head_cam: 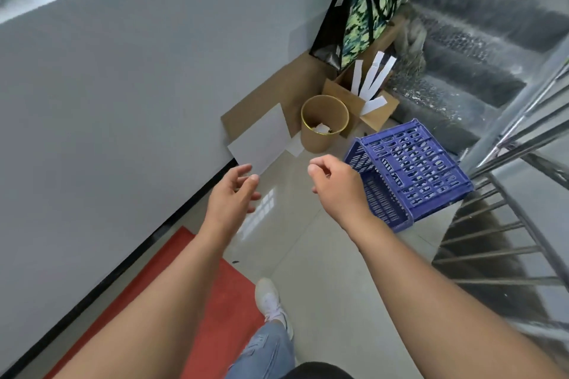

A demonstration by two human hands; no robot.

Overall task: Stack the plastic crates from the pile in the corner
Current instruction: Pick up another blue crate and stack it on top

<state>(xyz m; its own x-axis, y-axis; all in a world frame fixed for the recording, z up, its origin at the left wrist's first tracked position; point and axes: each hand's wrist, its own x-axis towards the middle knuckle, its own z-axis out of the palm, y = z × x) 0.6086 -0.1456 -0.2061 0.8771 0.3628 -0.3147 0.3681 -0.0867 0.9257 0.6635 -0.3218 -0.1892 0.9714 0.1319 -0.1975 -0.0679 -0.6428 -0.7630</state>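
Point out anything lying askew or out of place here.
The blue slotted plastic crate lies overturned and tilted, base upward, beside the metal stair railing. Neither hand touches it.

head view | worn high, tilted forward and down | near both forearms; faces corner floor point(308, 255)

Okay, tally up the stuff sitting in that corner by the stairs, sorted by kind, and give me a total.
Blue plastic crate, upside down: 1
Brown round bin: 1
Open cardboard box with white strips: 1
Camouflage-print bag: 1
Flat cardboard sheet against the wall: 1
White sheet: 1
Total: 6
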